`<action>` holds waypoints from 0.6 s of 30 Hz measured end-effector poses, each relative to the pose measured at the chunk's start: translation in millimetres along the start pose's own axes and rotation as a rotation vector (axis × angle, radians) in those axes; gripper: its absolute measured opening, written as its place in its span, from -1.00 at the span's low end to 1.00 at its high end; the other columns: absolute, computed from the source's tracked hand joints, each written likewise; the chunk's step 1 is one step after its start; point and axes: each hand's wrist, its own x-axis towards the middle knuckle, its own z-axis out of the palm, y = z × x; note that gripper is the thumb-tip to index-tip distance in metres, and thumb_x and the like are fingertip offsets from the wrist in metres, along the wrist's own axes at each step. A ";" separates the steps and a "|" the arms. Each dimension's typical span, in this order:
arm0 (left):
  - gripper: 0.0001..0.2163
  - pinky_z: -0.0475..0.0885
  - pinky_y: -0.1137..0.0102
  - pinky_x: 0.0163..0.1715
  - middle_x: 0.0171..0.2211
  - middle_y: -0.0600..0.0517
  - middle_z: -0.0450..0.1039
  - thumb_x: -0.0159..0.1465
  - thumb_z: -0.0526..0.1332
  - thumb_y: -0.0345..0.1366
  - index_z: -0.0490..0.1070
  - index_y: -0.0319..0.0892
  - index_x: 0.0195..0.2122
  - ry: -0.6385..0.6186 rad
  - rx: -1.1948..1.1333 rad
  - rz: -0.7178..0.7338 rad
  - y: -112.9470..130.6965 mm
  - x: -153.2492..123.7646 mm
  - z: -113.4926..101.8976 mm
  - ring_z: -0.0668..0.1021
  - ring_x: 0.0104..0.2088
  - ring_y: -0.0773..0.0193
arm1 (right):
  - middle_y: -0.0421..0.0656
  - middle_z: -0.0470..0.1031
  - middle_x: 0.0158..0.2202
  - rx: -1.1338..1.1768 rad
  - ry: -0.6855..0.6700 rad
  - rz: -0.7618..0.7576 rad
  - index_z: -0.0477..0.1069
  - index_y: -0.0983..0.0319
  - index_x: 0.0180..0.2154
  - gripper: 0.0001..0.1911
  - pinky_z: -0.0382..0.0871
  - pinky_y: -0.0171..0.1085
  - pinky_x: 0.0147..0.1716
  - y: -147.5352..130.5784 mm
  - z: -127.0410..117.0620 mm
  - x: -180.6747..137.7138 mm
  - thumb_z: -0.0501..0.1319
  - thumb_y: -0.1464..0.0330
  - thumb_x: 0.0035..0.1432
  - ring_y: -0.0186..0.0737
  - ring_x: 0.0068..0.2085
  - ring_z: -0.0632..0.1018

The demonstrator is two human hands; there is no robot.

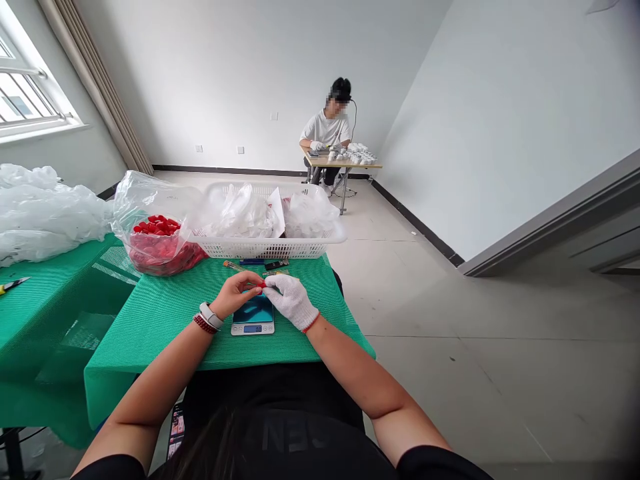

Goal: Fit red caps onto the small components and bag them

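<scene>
My left hand [235,293] is bare, with a watch and a red bracelet at the wrist. My right hand [290,299] wears a white glove. Both hands meet above a small digital scale [253,321] and pinch a small red piece [262,285] between their fingertips. The scale lies on the green cloth of the table [165,320] right in front of me.
A clear bag of red pieces [157,243] sits at the back left. A white basket [265,248] holds plastic bags. Small tools [255,265] lie before the basket. Crumpled plastic [40,213] lies far left. Another person sits at a distant table [345,163].
</scene>
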 end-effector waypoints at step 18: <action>-0.63 0.58 0.27 -0.22 -0.28 -0.06 0.58 0.04 0.44 -0.14 0.44 -0.22 -0.22 0.041 -0.114 -0.159 3.2 0.9 -2.0 0.62 -0.25 0.16 | -0.18 0.55 -0.33 0.022 -0.031 -0.021 0.48 0.19 -0.29 -0.88 0.40 -0.30 -0.25 -3.6 -0.9 2.5 0.21 0.30 0.24 -0.25 -0.30 0.54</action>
